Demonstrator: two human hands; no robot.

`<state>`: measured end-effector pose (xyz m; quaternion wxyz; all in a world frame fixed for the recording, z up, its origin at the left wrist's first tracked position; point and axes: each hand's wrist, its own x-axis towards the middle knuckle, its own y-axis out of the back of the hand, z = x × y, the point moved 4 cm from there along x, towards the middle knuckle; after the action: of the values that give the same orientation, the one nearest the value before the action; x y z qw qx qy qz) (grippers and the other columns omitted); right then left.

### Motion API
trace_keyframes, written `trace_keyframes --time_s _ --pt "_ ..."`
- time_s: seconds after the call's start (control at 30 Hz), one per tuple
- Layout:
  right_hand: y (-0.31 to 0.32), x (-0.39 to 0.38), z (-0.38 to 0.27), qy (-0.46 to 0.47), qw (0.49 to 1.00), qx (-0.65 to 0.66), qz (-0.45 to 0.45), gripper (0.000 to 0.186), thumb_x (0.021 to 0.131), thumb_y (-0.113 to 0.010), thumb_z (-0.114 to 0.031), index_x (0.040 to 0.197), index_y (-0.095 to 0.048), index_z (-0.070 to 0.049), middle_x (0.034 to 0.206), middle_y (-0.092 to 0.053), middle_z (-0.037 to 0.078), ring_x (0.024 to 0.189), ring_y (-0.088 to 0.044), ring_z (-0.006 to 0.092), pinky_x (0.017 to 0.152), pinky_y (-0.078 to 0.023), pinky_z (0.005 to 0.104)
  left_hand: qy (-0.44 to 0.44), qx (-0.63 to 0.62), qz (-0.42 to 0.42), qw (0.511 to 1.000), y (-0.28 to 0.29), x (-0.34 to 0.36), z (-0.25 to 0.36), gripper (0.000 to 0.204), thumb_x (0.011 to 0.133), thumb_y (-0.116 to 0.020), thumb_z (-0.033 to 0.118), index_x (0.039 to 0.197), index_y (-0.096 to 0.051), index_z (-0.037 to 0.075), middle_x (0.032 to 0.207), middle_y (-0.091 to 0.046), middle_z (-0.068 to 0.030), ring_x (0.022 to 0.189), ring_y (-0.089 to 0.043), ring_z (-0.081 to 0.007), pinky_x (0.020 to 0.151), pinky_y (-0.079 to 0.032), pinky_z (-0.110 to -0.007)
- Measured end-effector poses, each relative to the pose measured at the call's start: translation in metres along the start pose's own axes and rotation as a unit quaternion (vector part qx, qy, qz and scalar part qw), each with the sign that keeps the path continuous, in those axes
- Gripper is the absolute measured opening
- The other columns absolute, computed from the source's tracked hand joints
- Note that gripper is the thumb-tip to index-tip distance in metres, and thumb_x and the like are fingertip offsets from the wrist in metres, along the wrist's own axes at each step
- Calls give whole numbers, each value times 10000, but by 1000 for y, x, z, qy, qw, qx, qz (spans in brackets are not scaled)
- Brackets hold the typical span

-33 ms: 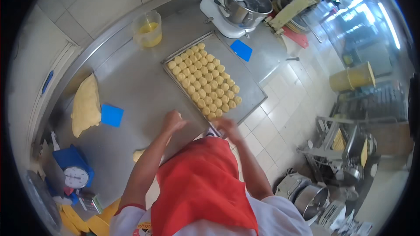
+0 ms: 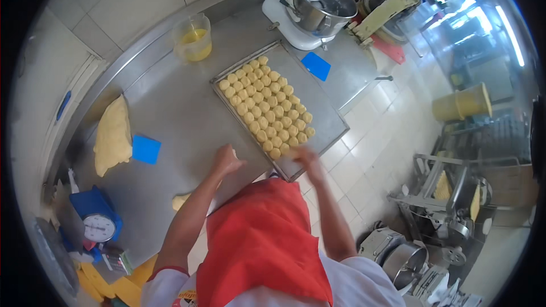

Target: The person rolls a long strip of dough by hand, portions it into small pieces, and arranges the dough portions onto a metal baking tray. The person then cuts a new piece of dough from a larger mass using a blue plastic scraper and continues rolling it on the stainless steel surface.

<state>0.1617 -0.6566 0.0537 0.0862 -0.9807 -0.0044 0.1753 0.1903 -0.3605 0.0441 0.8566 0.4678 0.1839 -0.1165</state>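
My left hand [image 2: 228, 161] is closed above the steel table, left of the tray's near end; a pale bit of dough shows at its fingers. Over the tray's near corner, my right hand [image 2: 306, 159] is smeared by motion, so its fingers cannot be made out. Rows of small round dough balls [image 2: 267, 102] fill the left part of the metal tray [image 2: 318, 115]. Partly behind my left forearm lies a small piece of dough [image 2: 181, 201]. A large slab of dough [image 2: 112, 136] rests at the left, with a blue scraper [image 2: 146, 149] beside it.
At the back stand a jug of yellow liquid [image 2: 195, 42] and a mixer with a steel bowl [image 2: 324, 8]. Another blue scraper [image 2: 316, 66] lies beyond the tray. A blue dial scale [image 2: 99, 222] is at the near left. Machinery [image 2: 449, 193] stands across the tiled floor.
My right hand has shifted slightly right and away from me, over the tray's near end, uncovering the tray's corner. My left hand stays nearly in place.
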Motion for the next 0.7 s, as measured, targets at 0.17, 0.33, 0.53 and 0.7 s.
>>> trace_keyframes --time_s 0.17,0.33,0.53,0.7 --pt "91 74 -29 69 913 -342 211 268 864 -642 -212 1083 -667 -59 970 -631 183 786 -659 298 699 -524 377 -71 -31 21 997 -37 -16 -22 591 728 -654 14 1279 -443 41 1045 -587 -265 989 -582 -447 883 -475 -461" --pt "33 80 -67 68 809 -550 197 315 831 -712 -275 1057 -663 -62 997 -624 160 886 -643 324 725 -516 420 9 -135 -17 991 -24 -42 -8 768 702 -662 -38 1387 -333 72 1061 -581 -229 1014 -579 -416 890 -469 -442" --pt "-118 5 3 71 932 -339 -110 336 829 -709 -218 1098 -661 -22 1022 -677 191 876 -671 290 730 -526 381 -141 -137 64 978 -15 -50 -7 927 660 -724 -15 1456 -263 94 1091 -589 -171 1031 -598 -343 915 -481 -400" --pt "-165 -8 32 33 937 -330 -110 241 870 -583 -121 1060 -685 -13 775 -687 173 661 -666 272 638 -523 366 -108 -184 -53 976 -19 -51 -30 473 690 -752 132 1128 -601 37 1004 -676 -205 972 -659 -357 856 -524 -427"
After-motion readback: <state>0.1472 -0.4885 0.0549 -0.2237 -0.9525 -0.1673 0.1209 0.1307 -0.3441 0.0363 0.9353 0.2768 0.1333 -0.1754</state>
